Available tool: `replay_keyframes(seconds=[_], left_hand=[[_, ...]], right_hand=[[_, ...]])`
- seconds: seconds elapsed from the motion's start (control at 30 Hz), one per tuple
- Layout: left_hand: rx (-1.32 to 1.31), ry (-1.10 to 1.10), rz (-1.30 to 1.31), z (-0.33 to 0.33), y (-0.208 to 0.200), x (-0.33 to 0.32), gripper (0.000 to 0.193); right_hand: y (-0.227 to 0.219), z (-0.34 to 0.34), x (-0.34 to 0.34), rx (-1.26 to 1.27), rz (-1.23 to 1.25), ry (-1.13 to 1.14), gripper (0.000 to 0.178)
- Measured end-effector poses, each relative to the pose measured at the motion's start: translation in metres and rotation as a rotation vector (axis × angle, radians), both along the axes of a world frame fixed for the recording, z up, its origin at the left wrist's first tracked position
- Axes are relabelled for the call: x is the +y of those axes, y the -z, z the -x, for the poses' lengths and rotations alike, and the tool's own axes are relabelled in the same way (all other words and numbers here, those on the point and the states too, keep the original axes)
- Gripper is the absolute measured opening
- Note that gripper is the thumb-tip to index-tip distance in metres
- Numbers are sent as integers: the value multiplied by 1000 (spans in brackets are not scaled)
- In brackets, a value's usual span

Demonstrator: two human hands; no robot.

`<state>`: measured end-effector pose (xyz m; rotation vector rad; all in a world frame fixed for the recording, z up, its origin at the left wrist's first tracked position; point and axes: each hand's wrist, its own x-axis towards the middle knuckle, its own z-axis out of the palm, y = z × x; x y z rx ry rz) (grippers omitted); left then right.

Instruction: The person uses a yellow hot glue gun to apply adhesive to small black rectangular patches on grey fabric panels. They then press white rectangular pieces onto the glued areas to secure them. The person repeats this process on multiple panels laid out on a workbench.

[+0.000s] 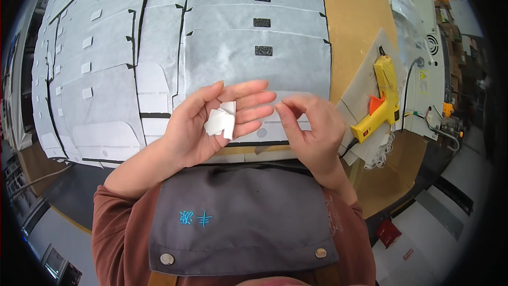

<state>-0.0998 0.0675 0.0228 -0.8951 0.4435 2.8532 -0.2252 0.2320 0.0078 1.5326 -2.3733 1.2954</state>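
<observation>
My left hand (211,122) is palm up with its fingers stretched out. It holds a small pile of white, roughly square pieces (219,121) in the palm. Just right of its fingertips is my right hand (316,130), thumb and forefinger brought together in a pinch. Whether anything sits in that pinch is too small to tell. Beneath and beyond both hands lie overlapping light-grey fabric panels (227,63) with black edging. Each of the three panels ahead bears one black rectangular patch (263,51). On the panels to the left (103,111) are small white squares (87,93).
A yellow glue gun (386,90) with an orange trigger lies on a cardboard sheet (357,92) at the right, its cable trailing toward me. Beyond it stands a grey machine (426,69) with wiring. Bare brown tabletop (352,16) shows at the far right.
</observation>
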Motion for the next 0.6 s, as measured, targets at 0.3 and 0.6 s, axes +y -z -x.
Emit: replay_keyframes(seconds=[0.3, 0.6], left_hand=[[300, -49, -54, -8, 17, 5, 76], [247, -59, 147, -9, 15, 12, 73]], right_hand=[[0, -17, -7, 52, 35, -131, 25], [-2, -27, -11, -220, -32, -134, 19]])
